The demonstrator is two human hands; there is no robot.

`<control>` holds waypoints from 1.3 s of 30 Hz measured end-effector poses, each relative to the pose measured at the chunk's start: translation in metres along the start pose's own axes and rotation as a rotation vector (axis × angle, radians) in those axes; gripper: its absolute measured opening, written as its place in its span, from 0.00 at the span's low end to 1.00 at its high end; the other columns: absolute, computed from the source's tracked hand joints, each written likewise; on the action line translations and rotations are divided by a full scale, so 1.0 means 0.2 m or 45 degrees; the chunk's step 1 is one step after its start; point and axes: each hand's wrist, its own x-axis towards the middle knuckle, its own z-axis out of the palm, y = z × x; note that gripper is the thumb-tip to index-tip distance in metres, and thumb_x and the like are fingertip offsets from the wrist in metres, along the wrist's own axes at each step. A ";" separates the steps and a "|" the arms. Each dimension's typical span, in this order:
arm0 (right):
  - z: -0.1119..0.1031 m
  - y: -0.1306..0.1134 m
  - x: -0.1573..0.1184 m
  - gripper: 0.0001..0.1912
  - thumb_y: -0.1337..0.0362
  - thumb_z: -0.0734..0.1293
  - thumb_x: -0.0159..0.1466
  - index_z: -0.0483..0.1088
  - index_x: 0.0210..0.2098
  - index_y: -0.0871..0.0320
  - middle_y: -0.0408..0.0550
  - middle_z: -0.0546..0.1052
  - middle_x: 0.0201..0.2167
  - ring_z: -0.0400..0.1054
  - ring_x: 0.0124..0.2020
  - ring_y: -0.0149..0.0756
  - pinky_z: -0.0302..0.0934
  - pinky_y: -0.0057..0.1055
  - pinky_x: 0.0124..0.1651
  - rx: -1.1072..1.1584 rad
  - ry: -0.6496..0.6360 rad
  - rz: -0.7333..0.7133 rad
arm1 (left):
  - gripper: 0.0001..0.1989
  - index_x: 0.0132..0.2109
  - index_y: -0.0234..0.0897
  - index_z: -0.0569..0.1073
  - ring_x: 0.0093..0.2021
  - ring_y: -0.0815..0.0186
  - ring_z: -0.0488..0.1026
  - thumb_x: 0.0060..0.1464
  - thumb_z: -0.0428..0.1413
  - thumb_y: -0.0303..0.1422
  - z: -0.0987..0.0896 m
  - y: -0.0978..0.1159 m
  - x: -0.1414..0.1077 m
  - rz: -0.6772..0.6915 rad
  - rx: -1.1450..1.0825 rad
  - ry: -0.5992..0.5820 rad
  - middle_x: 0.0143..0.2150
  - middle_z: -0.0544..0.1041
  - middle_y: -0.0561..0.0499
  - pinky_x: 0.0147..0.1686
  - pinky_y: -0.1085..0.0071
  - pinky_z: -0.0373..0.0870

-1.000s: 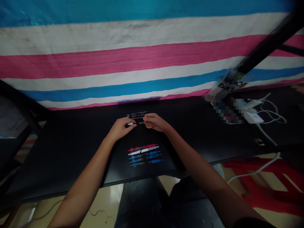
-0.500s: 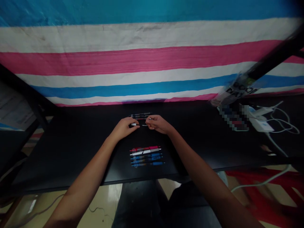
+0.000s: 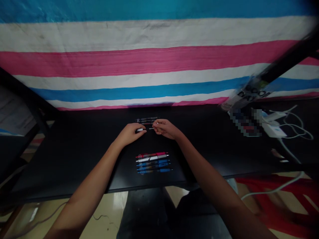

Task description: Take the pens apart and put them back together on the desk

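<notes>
My left hand (image 3: 131, 133) pinches a short white pen part (image 3: 140, 129) over the black table. Facing it, my right hand (image 3: 164, 128) is closed on a thin pen piece (image 3: 151, 128), whose tip sticks out toward the left. A small gap parts the two pieces. Just behind my hands lie several dark pens (image 3: 147, 119). Nearer the front edge, a red pen (image 3: 152, 155), a white pen (image 3: 152, 158) and several blue pens (image 3: 154, 171) lie side by side in a stack of rows.
On the right of the black table (image 3: 84, 159) are a blurred-out phone-like item (image 3: 245, 124), a white power strip (image 3: 274, 129) with cables, and a plastic bag (image 3: 243, 94). A striped sheet (image 3: 149, 59) hangs behind. Below right is a red stool (image 3: 281, 205).
The thin piece in my right hand has tilted and risen slightly, and more of the white part shows at my left fingers. The view has shifted a little.
</notes>
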 end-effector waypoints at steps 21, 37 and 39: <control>-0.01 0.00 0.00 0.15 0.55 0.75 0.62 0.72 0.32 0.61 0.43 0.78 0.26 0.49 0.15 0.17 0.61 0.24 0.28 -0.067 -0.007 -0.007 | 0.10 0.43 0.39 0.81 0.41 0.61 0.79 0.63 0.57 0.37 0.00 -0.02 0.00 -0.009 0.016 0.021 0.41 0.83 0.48 0.43 0.68 0.72; -0.02 0.01 0.01 0.14 0.55 0.74 0.62 0.72 0.35 0.60 0.43 0.78 0.26 0.48 0.15 0.18 0.62 0.25 0.28 -0.059 0.000 0.000 | 0.09 0.39 0.36 0.79 0.33 0.64 0.76 0.61 0.56 0.36 -0.03 0.04 0.00 -0.075 -0.046 -0.055 0.35 0.81 0.51 0.35 0.71 0.65; -0.02 0.01 0.01 0.15 0.55 0.74 0.62 0.73 0.36 0.60 0.43 0.78 0.26 0.48 0.15 0.18 0.62 0.26 0.28 -0.062 0.000 -0.001 | 0.09 0.39 0.36 0.78 0.31 0.66 0.74 0.61 0.56 0.35 -0.03 0.05 0.00 -0.090 -0.054 -0.071 0.32 0.80 0.52 0.33 0.72 0.64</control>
